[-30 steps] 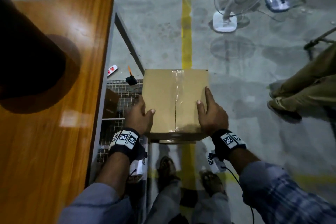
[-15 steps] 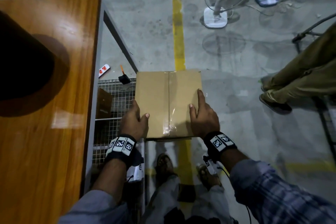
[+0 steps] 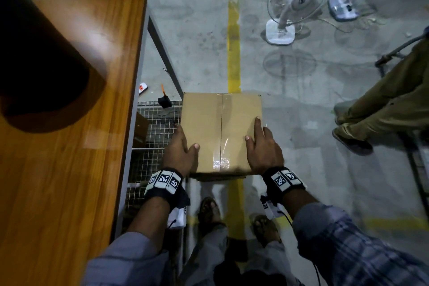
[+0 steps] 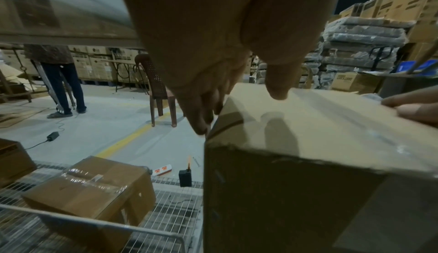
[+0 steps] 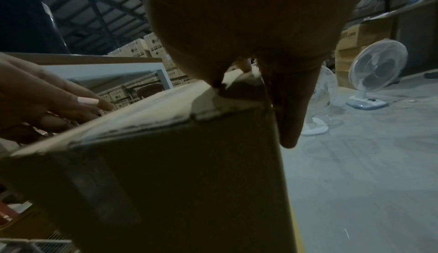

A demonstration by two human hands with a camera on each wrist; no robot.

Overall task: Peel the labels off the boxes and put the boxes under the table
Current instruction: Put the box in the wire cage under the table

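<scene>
Gripping a square cardboard box with glossy tape along its seam, our left hand clasps its nine o'clock side and our right hand its three o'clock side. It hangs above concrete floor, wooden table and wire shelf at nine o'clock.

brown box, orange-brown table, yellow floor line
</scene>
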